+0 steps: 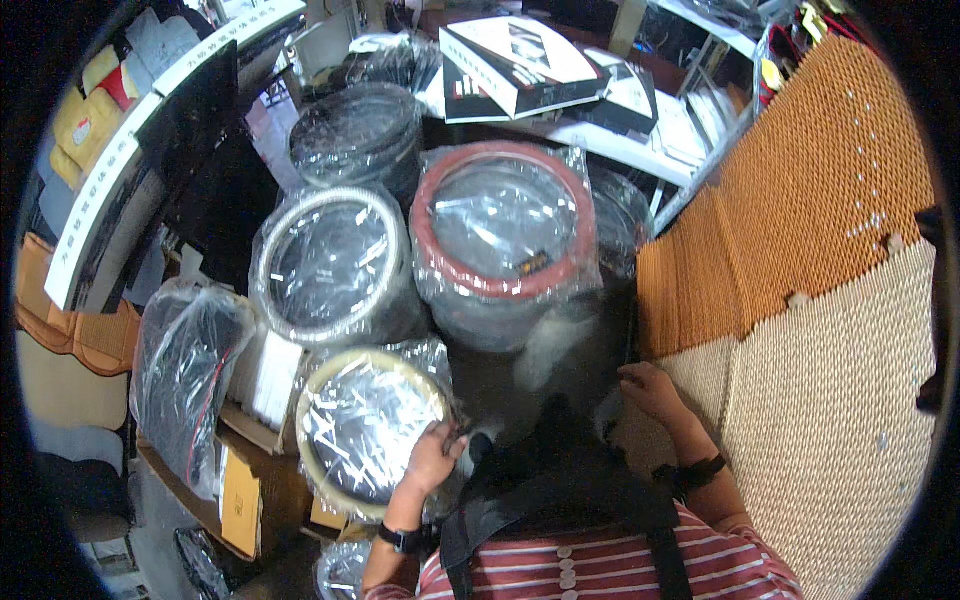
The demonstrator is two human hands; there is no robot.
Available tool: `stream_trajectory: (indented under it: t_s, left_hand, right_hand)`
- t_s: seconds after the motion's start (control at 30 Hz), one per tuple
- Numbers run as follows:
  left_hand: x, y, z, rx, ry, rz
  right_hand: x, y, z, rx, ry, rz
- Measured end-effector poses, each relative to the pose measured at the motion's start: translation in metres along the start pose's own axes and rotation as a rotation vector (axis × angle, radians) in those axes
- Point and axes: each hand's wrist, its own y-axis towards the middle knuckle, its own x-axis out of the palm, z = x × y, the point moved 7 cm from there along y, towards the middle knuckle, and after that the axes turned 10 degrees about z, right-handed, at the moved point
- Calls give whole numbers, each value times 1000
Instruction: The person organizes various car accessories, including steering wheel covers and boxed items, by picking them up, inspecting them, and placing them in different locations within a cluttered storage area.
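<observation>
My left hand is at the right rim of a cream steering wheel cover in clear plastic wrap. Its fingers are bent, and whether they grip the wrap or only touch it cannot be made out. My right hand is beside the beige woven seat mat, fingers curled, with no held thing visible. Farther out, a red wrapped steering wheel cover tops a stack. A silver-white wrapped cover lies on the stack to its left. A black strap crosses my front.
An orange woven mat hangs at right. Black-and-white boxes lie on a shelf at the back. More dark wrapped covers are stacked behind. Left stand an open cardboard box, a plastic-bagged item and a display rack bearing writing.
</observation>
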Motion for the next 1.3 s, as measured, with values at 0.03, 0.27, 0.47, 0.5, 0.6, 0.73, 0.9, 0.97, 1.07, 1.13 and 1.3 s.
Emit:
stream_trajectory:
  t_s: [0.03, 0.27, 0.47, 0.5, 0.6, 0.73, 0.9, 0.97, 1.07, 1.13, 1.3]
  left_hand:
    - [-1, 6, -7, -41, 20, 26]
    - [13, 35, -37, -347, -70, 269]
    - [43, 94, 27, -576, -192, 434]
    - [45, 110, 52, -470, -270, 496]
    - [47, 154, 102, -322, -69, 499]
    - [38, 168, 126, -405, -47, 589]
    - [23, 176, 130, -478, -70, 638]
    - [13, 189, 133, -448, -46, 572]
    - [-10, 212, 142, -396, -36, 567]
    - [-23, 230, 147, -381, -76, 522]
    - [-36, 309, 150, -297, -401, 338]
  right_hand:
    - [-2, 25, 7, 62, 157, 0]
    - [-52, 287, 18, 103, 1027, -38]
    - [-80, 516, 57, 341, 1309, 119]
    - [-81, 551, 64, 453, 1261, 140]
    - [-84, 619, 76, 481, 1307, 108]
    - [-79, 663, 94, 501, 1414, 199]
    - [-78, 669, 85, 360, 1591, 47]
    - [-81, 663, 87, 408, 1497, 162]
    - [-93, 636, 56, -101, 1078, 171]
    - [-98, 589, 47, -359, 565, 430]
    - [-49, 537, 66, 478, 1879, 108]
